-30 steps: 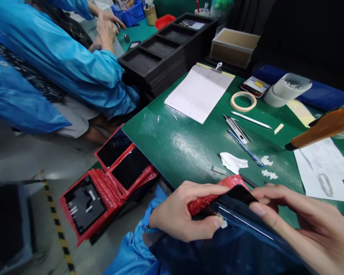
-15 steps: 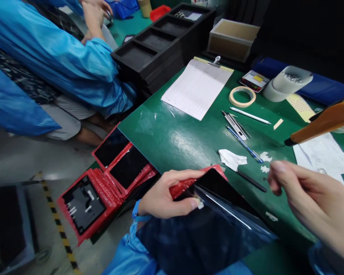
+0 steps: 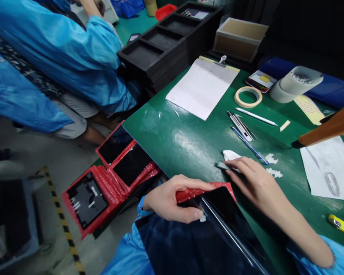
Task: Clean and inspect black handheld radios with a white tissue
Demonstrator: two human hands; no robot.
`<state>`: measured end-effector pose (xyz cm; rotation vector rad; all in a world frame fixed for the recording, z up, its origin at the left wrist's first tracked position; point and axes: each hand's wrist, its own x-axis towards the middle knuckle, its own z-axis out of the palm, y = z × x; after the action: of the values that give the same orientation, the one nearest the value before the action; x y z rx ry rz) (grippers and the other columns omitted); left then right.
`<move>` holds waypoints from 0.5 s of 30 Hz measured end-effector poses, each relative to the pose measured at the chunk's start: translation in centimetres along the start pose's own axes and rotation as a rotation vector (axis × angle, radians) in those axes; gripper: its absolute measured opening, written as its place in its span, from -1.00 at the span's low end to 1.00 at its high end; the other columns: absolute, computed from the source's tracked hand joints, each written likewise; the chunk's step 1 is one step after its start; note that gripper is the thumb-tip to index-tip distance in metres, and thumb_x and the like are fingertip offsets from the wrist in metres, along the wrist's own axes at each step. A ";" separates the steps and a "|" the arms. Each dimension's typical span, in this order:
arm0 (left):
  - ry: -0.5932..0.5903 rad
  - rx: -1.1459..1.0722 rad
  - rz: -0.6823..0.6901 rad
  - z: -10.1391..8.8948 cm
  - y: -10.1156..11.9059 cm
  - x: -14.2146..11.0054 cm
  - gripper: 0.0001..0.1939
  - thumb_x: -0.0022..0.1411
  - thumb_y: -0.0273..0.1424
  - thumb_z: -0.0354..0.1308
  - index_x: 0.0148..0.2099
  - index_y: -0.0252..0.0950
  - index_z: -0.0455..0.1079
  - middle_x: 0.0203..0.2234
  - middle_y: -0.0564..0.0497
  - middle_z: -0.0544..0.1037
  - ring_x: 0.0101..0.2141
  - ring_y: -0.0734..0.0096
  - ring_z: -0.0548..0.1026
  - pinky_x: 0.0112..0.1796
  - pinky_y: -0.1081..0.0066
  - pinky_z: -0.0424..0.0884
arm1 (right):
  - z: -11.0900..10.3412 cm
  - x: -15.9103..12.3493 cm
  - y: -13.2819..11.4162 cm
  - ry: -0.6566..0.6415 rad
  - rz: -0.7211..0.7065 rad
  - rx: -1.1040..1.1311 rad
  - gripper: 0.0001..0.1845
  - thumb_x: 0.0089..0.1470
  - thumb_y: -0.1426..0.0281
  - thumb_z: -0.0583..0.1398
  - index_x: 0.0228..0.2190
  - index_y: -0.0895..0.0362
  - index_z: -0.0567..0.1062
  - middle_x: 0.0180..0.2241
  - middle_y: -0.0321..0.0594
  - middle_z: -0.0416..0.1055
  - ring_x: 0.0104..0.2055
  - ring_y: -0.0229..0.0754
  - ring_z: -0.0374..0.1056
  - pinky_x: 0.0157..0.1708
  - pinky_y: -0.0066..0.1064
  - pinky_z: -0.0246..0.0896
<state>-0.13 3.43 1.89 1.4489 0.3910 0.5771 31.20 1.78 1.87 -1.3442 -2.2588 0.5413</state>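
Left hand (image 3: pixel 172 198), fingers curled, gripping red bubble-wrap sleeve (image 3: pixel 200 191) with dark glossy panel (image 3: pixel 223 221) at green table (image 3: pixel 189 145) edge; right hand (image 3: pixel 253 181) outstretched, fingertips pressing small grey strip (image 3: pixel 222 165) beside white paper scrap (image 3: pixel 231 155).

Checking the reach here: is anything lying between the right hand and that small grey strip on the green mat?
Nothing visible does. The right hand lies flat on the green mat, its fingertips already at the small grey strip, beside crumpled white paper.
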 end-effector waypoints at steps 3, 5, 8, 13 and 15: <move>-0.012 -0.036 0.091 0.2 -0.2 0.5 -0.35 0.32 -0.55 0.48 0.43 -0.41 0.58 0.17 -0.37 0.78 -0.02 0.11 0.85 -0.01 0.41 0.73 | -2.1 -0.2 -1.5 0.121 0.050 0.110 -0.76 0.54 0.24 0.29 0.13 0.03 0.62 -0.09 -0.10 0.68 -0.15 -0.04 0.65 -0.08 -0.21 0.61; -0.005 -0.033 0.144 0.4 -0.4 0.6 -0.33 0.32 -0.60 0.46 0.45 -0.39 0.56 0.24 -0.39 0.74 0.08 0.07 0.83 0.08 0.38 0.71 | -3.5 -0.5 -2.9 0.181 0.093 0.198 -0.76 0.48 0.24 0.37 0.11 -0.02 0.65 -0.11 -0.17 0.69 -0.18 -0.09 0.64 -0.08 -0.26 0.62; -0.035 -0.028 0.181 0.5 -0.7 0.7 -0.24 0.31 -0.66 0.44 0.51 -0.34 0.51 0.29 -0.39 0.70 0.13 0.05 0.81 0.14 0.35 0.70 | -4.9 -0.5 -4.9 0.231 0.226 0.367 -0.77 0.47 0.12 0.40 0.05 -0.09 0.70 -0.13 -0.21 0.71 -0.21 -0.13 0.66 -0.13 -0.37 0.67; -0.023 -0.054 0.192 0.6 -0.8 0.7 -0.24 0.28 -0.68 0.45 0.50 -0.34 0.52 0.34 -0.41 0.64 0.20 0.03 0.78 0.15 0.38 0.68 | -5.9 0.5 -6.3 0.140 0.408 0.569 -0.56 0.31 -0.12 0.47 0.03 -0.12 0.77 -0.20 -0.16 0.75 -0.28 -0.09 0.73 -0.25 -0.48 0.70; -0.026 -0.051 0.173 0.5 -0.9 0.7 -0.27 0.29 -0.66 0.45 0.48 -0.38 0.53 0.35 -0.42 0.64 0.19 0.03 0.78 0.13 0.40 0.69 | -6.0 0.0 -5.9 0.140 0.420 0.607 -0.58 0.32 -0.11 0.45 0.07 -0.19 0.78 -0.19 -0.17 0.77 -0.31 -0.09 0.73 -0.28 -0.51 0.69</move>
<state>0.90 3.40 1.17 1.4486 0.2305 0.7012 30.39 -0.23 10.01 -1.4560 -1.5094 1.1258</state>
